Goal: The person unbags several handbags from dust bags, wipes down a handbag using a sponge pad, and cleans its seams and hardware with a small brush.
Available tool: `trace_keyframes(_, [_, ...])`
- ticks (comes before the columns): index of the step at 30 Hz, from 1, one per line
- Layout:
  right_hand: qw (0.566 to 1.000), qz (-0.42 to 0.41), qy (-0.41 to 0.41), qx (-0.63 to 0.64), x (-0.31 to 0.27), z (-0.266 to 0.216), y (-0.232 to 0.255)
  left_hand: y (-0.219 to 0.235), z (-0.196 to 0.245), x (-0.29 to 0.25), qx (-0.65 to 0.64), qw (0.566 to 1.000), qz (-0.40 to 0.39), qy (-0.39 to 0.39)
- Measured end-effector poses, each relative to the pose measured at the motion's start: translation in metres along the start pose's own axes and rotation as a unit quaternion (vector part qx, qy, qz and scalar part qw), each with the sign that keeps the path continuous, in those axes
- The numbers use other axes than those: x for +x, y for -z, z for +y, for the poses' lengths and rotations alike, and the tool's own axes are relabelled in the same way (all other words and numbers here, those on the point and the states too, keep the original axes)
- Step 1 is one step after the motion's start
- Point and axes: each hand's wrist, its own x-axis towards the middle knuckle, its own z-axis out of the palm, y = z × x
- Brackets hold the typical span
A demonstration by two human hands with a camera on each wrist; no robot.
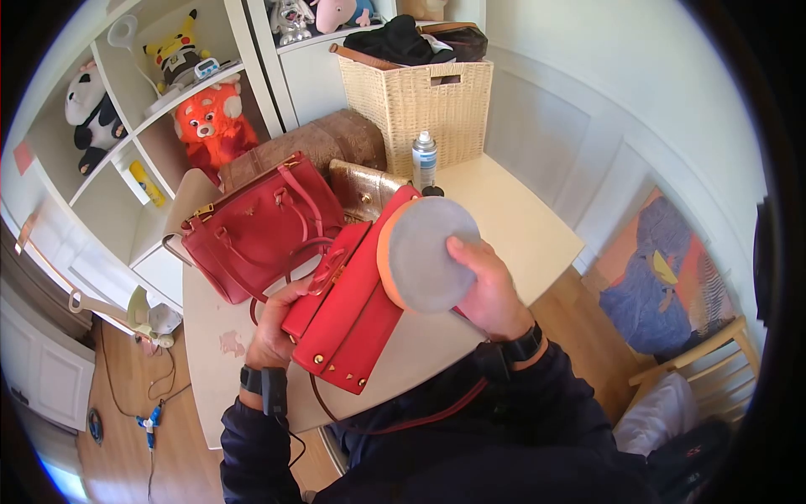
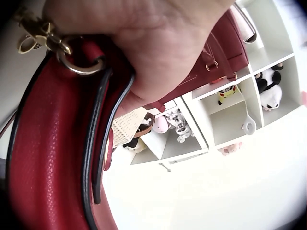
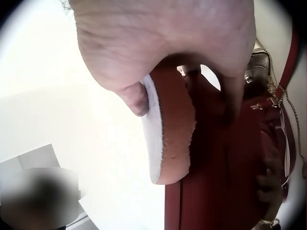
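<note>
A red leather handbag (image 1: 348,315) is tilted over the table's front edge, its gold-studded base toward me. My left hand (image 1: 281,323) grips one end of it; in the left wrist view the fingers wrap over the bag's side (image 2: 53,143) near a gold ring. In my right hand (image 1: 495,294) is a round polishing pad (image 1: 432,252), grey-backed with an orange foam layer, the thumb on its grey face. The foam side lies against the red leather, as the right wrist view shows the foam edge (image 3: 175,134) right at the bag.
Behind stand a darker red handbag (image 1: 260,223), a brown bag (image 1: 315,151), a gold bag (image 1: 361,189) and a spray can (image 1: 425,160). A wicker basket (image 1: 420,101) sits at the table's back. Shelves (image 1: 109,202) with plush toys rise left; a wooden chair (image 1: 730,361) is at right.
</note>
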Motion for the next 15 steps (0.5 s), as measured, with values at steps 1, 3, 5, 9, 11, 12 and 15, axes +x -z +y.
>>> trace_keyframes(1, [1.0, 0.008, 0.01, -0.029, 0.0, -0.005, -0.005, -0.004, -0.001, -0.001, -0.006, 0.999, -0.043, -0.002])
trace_keyframes(3, [0.994, 0.024, 0.035, -0.106, -0.001, -0.013, -0.017, -0.002, -0.006, -0.004, -0.007, 0.999, -0.047, -0.011])
trace_keyframes(5, [0.981, 0.041, 0.059, -0.181, 0.0, -0.018, -0.024, 0.0, -0.013, -0.011, 0.464, 0.857, -0.028, -0.224])
trace_keyframes(9, [0.956, 0.072, 0.092, -0.269, 0.012, -0.025, -0.03, 0.019, -0.028, -0.01, 0.196, 0.948, -0.049, -0.244])
trace_keyframes(11, [0.948, 0.075, 0.097, -0.294, 0.019, -0.028, -0.032, 0.024, -0.022, -0.008, 0.143, 0.973, -0.049, -0.175])
trace_keyframes(12, [0.947, 0.07, 0.103, -0.295, 0.023, -0.03, -0.034, 0.024, -0.022, -0.007, 0.142, 0.972, -0.05, -0.178])
trace_keyframes(15, [0.945, 0.059, 0.116, -0.3, 0.039, -0.031, -0.038, 0.008, -0.017, -0.007, 0.22, 0.96, 0.02, -0.172])
